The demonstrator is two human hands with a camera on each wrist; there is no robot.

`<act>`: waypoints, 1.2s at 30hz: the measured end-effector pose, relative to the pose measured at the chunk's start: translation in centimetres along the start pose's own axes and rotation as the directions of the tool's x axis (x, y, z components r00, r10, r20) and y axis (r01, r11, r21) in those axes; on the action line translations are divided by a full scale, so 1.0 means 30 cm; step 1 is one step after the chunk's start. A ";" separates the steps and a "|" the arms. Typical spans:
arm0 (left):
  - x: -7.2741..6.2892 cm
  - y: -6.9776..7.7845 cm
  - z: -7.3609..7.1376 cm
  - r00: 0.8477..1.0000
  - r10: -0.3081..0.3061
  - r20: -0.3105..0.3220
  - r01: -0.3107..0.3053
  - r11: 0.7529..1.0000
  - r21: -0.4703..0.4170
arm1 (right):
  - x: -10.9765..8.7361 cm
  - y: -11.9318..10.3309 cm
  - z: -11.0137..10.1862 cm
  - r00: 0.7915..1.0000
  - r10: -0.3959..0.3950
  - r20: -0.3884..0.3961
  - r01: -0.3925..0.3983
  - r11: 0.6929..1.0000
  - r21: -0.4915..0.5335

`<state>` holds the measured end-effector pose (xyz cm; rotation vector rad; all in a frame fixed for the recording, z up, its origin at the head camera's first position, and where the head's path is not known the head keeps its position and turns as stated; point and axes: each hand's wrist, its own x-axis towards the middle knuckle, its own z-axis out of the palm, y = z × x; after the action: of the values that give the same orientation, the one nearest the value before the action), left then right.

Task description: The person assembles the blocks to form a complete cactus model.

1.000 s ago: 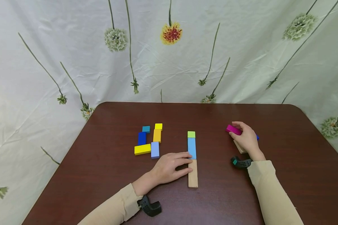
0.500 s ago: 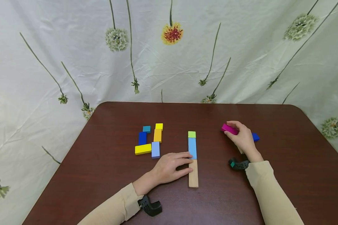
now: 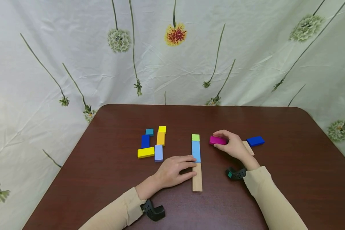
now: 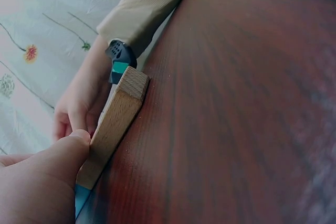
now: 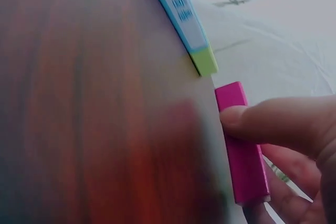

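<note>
Magenta block (image 3: pixel 217 140) — pinched between right hand's (image 3: pixel 233 145) fingertips.

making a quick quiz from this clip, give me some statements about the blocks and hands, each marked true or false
1. The right hand holds the magenta block. True.
2. The green block adjoins the far end of the sky-blue block. True.
3. The magenta block touches the green block. False: a gap separates them.
4. The left hand touches the wooden block in line with the sky-blue block. True.
5. The left hand grips the orange block. False: that hand is at the sky-blue and wooden blocks.
</note>
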<state>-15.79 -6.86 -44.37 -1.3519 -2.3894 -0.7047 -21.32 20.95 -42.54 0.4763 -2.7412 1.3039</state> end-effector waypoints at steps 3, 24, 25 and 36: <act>-0.001 -0.001 0.000 1.000 -0.001 0.006 0.001 1.000 0.002 | -0.003 -0.011 0.016 0.999 -0.033 0.029 0.033 0.999 0.002; -0.001 0.003 -0.004 1.000 -0.019 0.021 0.019 1.000 -0.009 | -0.010 -0.054 0.070 0.987 -0.118 0.107 0.118 0.993 0.011; -0.001 0.003 -0.004 1.000 -0.021 0.023 0.021 1.000 -0.012 | -0.010 -0.054 0.072 0.987 -0.121 0.109 0.120 0.993 0.011; -0.002 0.003 -0.003 1.000 -0.018 0.021 0.019 1.000 -0.006 | -0.009 -0.056 0.079 0.984 -0.133 0.119 0.135 0.991 -0.002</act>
<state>-15.69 -6.92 -44.30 -1.3483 -2.4213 -0.7072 -20.37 18.20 -42.84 0.7469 -2.7517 1.2681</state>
